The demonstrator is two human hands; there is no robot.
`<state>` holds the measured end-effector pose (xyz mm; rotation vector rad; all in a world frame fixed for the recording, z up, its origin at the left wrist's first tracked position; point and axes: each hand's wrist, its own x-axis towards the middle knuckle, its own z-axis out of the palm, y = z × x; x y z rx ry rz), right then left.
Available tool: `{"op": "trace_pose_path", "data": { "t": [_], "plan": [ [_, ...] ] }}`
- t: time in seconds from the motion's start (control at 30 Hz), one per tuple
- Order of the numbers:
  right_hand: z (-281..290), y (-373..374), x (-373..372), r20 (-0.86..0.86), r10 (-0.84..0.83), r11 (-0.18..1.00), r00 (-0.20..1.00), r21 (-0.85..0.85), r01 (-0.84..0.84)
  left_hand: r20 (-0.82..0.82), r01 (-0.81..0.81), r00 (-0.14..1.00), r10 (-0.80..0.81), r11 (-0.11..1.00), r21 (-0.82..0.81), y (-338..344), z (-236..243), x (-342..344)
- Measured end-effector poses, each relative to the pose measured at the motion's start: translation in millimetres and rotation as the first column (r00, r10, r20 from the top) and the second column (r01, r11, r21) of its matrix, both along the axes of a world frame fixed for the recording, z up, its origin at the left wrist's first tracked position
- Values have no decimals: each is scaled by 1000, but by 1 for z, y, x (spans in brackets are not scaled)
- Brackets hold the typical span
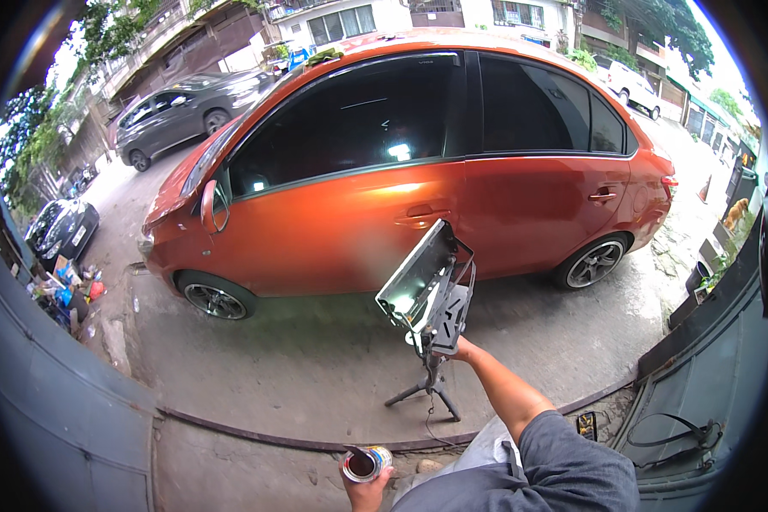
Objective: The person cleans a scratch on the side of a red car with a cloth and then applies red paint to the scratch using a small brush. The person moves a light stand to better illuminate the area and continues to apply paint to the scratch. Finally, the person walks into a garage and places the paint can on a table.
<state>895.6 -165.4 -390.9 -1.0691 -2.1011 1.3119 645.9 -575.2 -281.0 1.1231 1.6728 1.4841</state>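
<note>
My left fingers (388,472) are clamping around an open can (372,467) at the near side, mouth upward, presumably against spilling. My right fingers (463,348) are touching the lamp (414,277) on its tripod (434,391), apparently aiming it at the far orange car (316,235); their closure I cannot tell.

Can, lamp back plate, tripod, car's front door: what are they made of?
Can: probably thin metal; shiny silvery rim, coloured printed side.
Lamp back plate: likely metal, matte grey, with slots; hard plastic possible.
Tripod: dark, dull; metal or plastic, can't tell.
Front door: likely painted sheet metal; glossy orange with bright reflections.
</note>
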Motion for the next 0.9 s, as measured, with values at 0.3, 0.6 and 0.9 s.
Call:
{"op": "trace_pose_path", "data": {
  "t": [0.3,0.6,0.9],
  "plan": [
    [-15,3,-10,136,-244,970,960,51,239,91,-78,993,71,994,81,12,10,34],
    [65,-27,-65,-60,-453,888,890,-123,443,77,-105,992,95,985,136,37,10,44],
    [72,-41,-119,-71,-521,848,851,-156,506,-19,-184,982,187,978,98,21,1,37]
  ]
}}
